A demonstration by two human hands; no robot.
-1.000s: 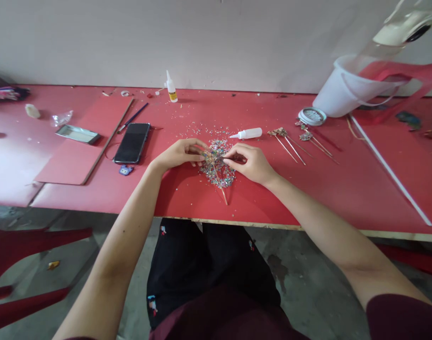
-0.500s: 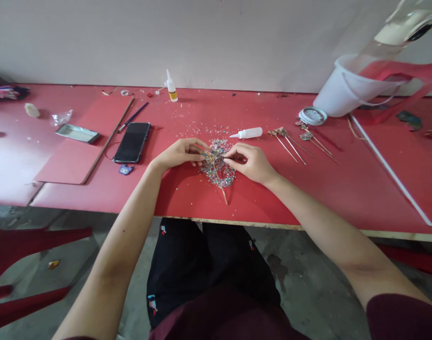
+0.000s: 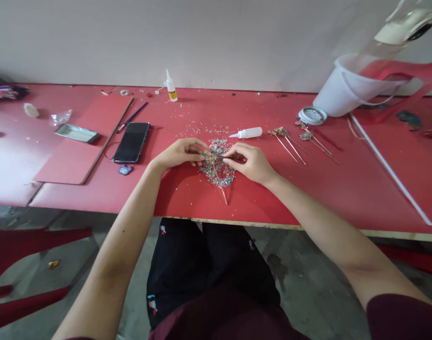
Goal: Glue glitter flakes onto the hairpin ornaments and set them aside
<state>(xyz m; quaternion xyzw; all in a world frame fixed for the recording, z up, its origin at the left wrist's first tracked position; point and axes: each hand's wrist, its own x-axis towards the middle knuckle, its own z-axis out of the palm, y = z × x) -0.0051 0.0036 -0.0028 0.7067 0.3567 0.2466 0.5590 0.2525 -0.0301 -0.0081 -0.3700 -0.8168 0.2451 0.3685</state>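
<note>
My left hand (image 3: 183, 153) is closed on the ornate head of a gold hairpin (image 3: 219, 179), thumb and fingers at its left side. The pin's long shaft slants down toward the table's front edge. From the right, my right hand (image 3: 249, 160) pinches thin dark tweezers (image 3: 220, 157), their tip at the hairpin's head. Fingers hide most of the tweezers. Beneath both hands spreads a pile of small shiny multicoloured chips (image 3: 224, 177). Just behind my right hand lies a white squeeze bottle (image 3: 249, 133) with a narrow nozzle.
Several more hairpins (image 3: 286, 141) lie to the right, near a round lidded jar (image 3: 312, 115) and a white bucket (image 3: 343, 89). A glue bottle (image 3: 171, 89) stands at the back. Leftward are a phone (image 3: 131, 142), a brush (image 3: 132, 116), a small tray (image 3: 77, 133) and a red board (image 3: 67, 163).
The tweezers and my right fingers have shifted very slightly left at the hairpin's head. My left hand and the hairpin stay in place.
</note>
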